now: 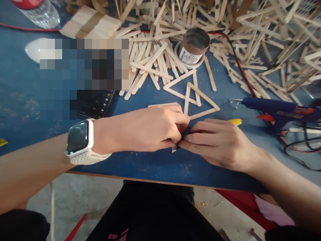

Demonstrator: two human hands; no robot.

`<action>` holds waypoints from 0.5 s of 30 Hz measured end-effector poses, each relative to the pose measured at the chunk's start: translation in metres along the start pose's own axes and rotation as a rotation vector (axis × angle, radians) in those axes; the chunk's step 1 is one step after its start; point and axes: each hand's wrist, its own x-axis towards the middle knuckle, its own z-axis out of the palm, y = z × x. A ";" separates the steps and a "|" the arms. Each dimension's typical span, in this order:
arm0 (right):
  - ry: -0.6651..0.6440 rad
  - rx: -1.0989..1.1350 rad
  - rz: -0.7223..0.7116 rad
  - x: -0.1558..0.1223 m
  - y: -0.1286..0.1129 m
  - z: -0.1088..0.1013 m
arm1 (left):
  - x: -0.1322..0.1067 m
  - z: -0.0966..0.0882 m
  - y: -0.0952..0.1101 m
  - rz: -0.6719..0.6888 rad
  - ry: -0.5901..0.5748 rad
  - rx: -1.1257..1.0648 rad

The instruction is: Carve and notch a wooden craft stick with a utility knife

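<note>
Close together above the front of the blue table are my left hand [160, 129], with a watch [79, 137] on its wrist, and my right hand [220, 142]. My left fingers are curled down over pale wooden craft sticks [164, 105]; one edge shows behind the knuckles and a small tip below the fingers. My right fingers are pinched together against the left fingertips, around a small dark bit that I cannot make out. Just beyond the hands lie two craft-stick triangles, a nearer one [204, 93] and a farther one [179, 79].
A blue glue gun [273, 108] lies at right with its cable. Behind stand an open tin [194, 47], a heap of loose craft sticks [150, 60] and a banded stack [91, 23]. A phone [97, 103] and a bottle [41, 13] are at left.
</note>
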 end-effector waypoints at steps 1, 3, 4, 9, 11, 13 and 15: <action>0.003 -0.006 -0.003 0.000 -0.001 0.001 | 0.001 -0.001 0.001 -0.005 0.005 -0.007; -0.001 -0.021 -0.006 0.001 -0.002 0.001 | 0.004 -0.003 0.003 -0.025 0.004 -0.017; -0.005 -0.028 -0.010 0.002 -0.002 0.001 | 0.006 -0.004 0.004 -0.041 -0.005 -0.014; -0.015 -0.055 -0.029 0.004 -0.003 0.001 | 0.020 -0.009 0.008 -0.127 -0.077 0.098; -0.006 -0.057 -0.025 0.004 -0.003 0.002 | 0.023 -0.009 0.006 -0.127 -0.076 0.102; 0.000 -0.045 -0.024 0.004 -0.002 0.002 | 0.024 -0.007 0.003 -0.122 -0.056 0.068; 0.006 -0.034 -0.028 0.003 -0.001 0.001 | 0.023 -0.004 0.000 -0.124 -0.036 0.047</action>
